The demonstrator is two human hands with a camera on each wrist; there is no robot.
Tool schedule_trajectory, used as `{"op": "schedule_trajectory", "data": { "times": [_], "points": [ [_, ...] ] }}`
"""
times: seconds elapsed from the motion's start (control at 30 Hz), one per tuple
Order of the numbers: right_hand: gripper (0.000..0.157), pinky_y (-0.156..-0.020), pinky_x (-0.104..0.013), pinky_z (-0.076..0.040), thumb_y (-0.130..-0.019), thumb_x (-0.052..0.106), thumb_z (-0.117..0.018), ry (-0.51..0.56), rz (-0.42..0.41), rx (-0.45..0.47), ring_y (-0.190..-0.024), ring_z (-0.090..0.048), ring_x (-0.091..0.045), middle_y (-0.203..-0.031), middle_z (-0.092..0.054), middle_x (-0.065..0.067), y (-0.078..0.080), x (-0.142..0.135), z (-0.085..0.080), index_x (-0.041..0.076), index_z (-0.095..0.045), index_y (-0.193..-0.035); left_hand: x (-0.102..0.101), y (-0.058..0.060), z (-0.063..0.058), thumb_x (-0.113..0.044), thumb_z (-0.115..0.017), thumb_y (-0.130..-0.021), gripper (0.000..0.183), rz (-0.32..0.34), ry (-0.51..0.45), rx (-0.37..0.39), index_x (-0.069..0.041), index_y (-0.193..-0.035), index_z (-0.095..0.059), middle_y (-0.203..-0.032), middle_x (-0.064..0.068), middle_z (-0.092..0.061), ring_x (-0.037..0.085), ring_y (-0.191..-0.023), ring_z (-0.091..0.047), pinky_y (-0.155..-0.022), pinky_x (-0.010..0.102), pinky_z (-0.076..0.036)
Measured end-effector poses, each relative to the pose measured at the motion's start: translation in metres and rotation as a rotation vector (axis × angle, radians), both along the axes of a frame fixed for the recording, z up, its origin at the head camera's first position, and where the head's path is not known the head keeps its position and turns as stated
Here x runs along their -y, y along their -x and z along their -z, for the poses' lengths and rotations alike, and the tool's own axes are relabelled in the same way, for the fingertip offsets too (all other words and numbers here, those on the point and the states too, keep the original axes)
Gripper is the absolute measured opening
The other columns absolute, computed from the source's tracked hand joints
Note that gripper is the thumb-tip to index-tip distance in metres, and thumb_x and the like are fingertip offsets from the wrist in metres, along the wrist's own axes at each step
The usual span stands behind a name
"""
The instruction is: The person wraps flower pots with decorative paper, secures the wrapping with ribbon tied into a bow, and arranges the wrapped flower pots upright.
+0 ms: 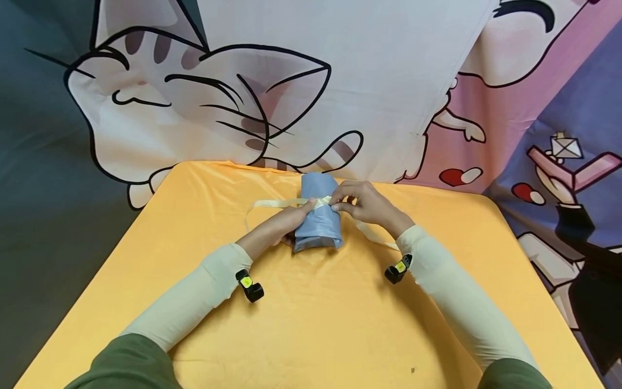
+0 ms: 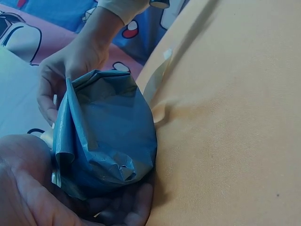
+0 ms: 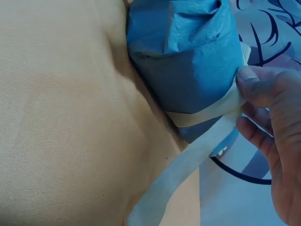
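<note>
Near the far edge of the yellow table (image 1: 316, 324), our blue bundle (image 1: 320, 224) lies with a pale ribbon (image 1: 272, 203) round it. We cannot make out whether the ribbon is knotted, since our fingers cover part of its crossing. Our left hand (image 1: 284, 220) grips the bundle, fingers curled beneath and mostly hidden from the head view. Our right hand (image 1: 366, 202) pinches the ribbon, thumb and fingertips nearly together.
</note>
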State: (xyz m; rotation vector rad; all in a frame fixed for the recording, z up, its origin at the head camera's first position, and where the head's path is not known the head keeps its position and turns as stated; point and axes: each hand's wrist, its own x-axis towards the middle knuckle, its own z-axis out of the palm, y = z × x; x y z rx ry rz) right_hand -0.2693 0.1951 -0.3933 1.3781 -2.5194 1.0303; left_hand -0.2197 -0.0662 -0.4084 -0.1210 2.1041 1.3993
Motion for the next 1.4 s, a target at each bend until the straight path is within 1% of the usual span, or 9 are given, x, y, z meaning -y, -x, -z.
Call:
{"op": "schedule_trajectory", "data": {
  "times": [0.13, 0.23, 0.43, 0.63, 0.8, 0.97, 1.1, 1.23, 1.4],
  "points": [
    [0.006, -0.085, -0.039, -0.056, -0.103, 0.004, -0.082, -0.011, 0.051, 0.001, -0.099, -0.065, -0.022, -0.108, -0.075, -0.008, -0.006, 0.003, 0.003, 0.010, -0.081, -0.101, 0.001, -0.001, 0.001, -0.076, -0.037, -0.114, 0.089, -0.009, 0.010, 0.002, -0.001, -0.161, -0.051, -0.127, 0.018, -0.071, 0.026, -0.093, -0.076, -0.069, 0.036, -0.064],
    [0.005, -0.090, -0.041, -0.048, -0.104, 0.006, -0.080, 0.026, 0.108, 0.039, -0.103, -0.057, -0.027, -0.108, -0.066, -0.013, -0.012, 0.004, 0.004, 0.010, -0.081, -0.102, 0.001, -0.002, 0.002, -0.075, -0.038, -0.114, 0.088, -0.009, 0.013, 0.001, -0.001, -0.159, -0.053, -0.126, 0.018, -0.072, 0.026, -0.092, -0.076, -0.069, 0.036, -0.065],
    [0.004, -0.078, -0.032, -0.046, -0.109, 0.011, -0.075, 0.135, 0.202, 0.304, -0.085, -0.057, -0.025, -0.098, -0.068, -0.009, -0.024, 0.006, 0.001, 0.012, -0.078, -0.106, 0.001, -0.002, 0.002, -0.074, -0.038, -0.115, 0.085, -0.003, -0.002, 0.001, 0.000, -0.151, -0.058, -0.118, 0.017, -0.073, 0.026, -0.088, -0.076, -0.068, 0.036, -0.064],
    [0.010, -0.079, -0.029, -0.057, -0.112, 0.014, -0.072, 0.168, 0.286, 0.439, -0.093, -0.072, -0.037, -0.102, -0.079, -0.018, -0.030, 0.009, -0.006, 0.005, -0.075, -0.116, 0.001, -0.001, 0.001, -0.074, -0.036, -0.115, 0.086, -0.001, 0.008, 0.005, -0.002, -0.159, -0.053, -0.132, 0.019, -0.070, 0.028, -0.101, -0.076, -0.074, 0.038, -0.066],
    [0.015, -0.078, -0.027, -0.062, -0.114, 0.010, -0.067, 0.225, 0.319, 0.590, -0.097, -0.081, -0.030, -0.103, -0.081, -0.019, -0.032, 0.012, -0.011, 0.000, -0.070, -0.124, 0.002, 0.000, 0.000, -0.074, -0.035, -0.115, 0.087, -0.003, 0.014, 0.000, -0.002, -0.160, -0.052, -0.129, 0.019, -0.070, 0.027, -0.096, -0.075, -0.070, 0.036, -0.064],
    [0.020, -0.082, -0.025, -0.058, -0.118, 0.011, -0.053, 0.367, 0.336, 0.821, -0.097, -0.068, -0.016, -0.105, -0.070, 0.000, -0.033, 0.015, -0.015, 0.000, -0.066, -0.130, 0.001, -0.001, -0.001, -0.074, -0.035, -0.115, 0.086, -0.004, 0.001, 0.002, -0.001, -0.155, -0.057, -0.118, 0.016, -0.071, 0.025, -0.088, -0.074, -0.067, 0.035, -0.063],
    [0.024, -0.086, -0.027, -0.057, -0.121, 0.017, -0.045, 0.449, 0.312, 0.986, -0.093, -0.062, -0.012, -0.106, -0.066, 0.004, -0.033, 0.014, -0.020, 0.003, -0.063, -0.129, 0.001, -0.001, -0.002, -0.073, -0.035, -0.116, 0.082, 0.003, -0.014, 0.000, -0.002, -0.147, -0.061, -0.104, 0.011, -0.071, 0.023, -0.082, -0.072, -0.067, 0.035, -0.062],
    [0.016, -0.080, -0.026, -0.059, -0.116, 0.016, -0.060, 0.433, 0.290, 0.981, -0.088, -0.066, -0.011, -0.102, -0.068, 0.002, -0.031, 0.012, -0.024, 0.005, -0.059, -0.127, 0.002, -0.001, -0.002, -0.073, -0.035, -0.116, 0.081, 0.013, -0.022, -0.002, -0.002, -0.142, -0.064, -0.099, 0.010, -0.071, 0.022, -0.079, -0.072, -0.066, 0.034, -0.061],
    [0.029, -0.064, -0.026, -0.054, -0.106, 0.011, -0.076, 0.234, 0.336, 0.810, -0.072, -0.060, -0.016, -0.089, -0.062, -0.002, -0.028, 0.006, -0.030, 0.001, -0.062, -0.128, 0.002, 0.000, -0.001, -0.074, -0.035, -0.115, 0.083, 0.009, -0.020, 0.002, -0.002, -0.147, -0.061, -0.111, 0.014, -0.072, 0.024, -0.085, -0.074, -0.067, 0.035, -0.063]
  ]
}}
